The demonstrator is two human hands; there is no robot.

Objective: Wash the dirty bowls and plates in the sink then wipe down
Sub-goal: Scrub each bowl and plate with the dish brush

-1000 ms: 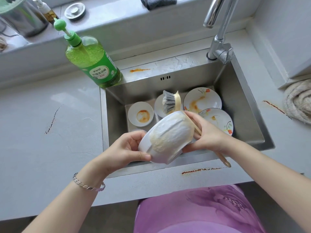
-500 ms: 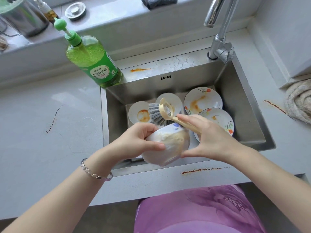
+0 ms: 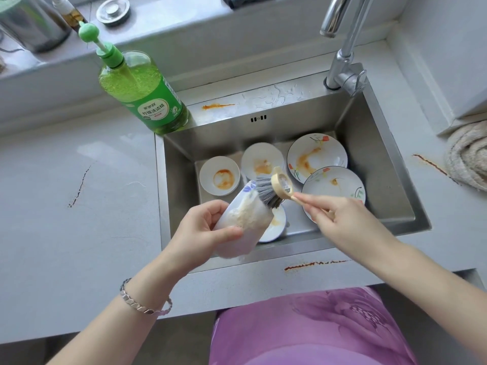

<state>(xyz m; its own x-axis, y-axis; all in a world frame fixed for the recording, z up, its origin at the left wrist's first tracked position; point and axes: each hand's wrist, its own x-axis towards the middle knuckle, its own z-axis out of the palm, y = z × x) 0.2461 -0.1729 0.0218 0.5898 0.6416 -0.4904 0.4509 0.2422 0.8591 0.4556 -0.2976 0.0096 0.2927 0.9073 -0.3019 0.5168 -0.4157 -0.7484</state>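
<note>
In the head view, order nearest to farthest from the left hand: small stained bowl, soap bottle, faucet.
1. Small stained bowl, in the sink beyond the left hand.
2. Soap bottle, back left.
3. Faucet, back right.

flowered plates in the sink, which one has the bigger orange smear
The far flowered plate, at the back of the sink: a broad orange smear crosses its middle. The near flowered plate shows only a small spot.
</note>
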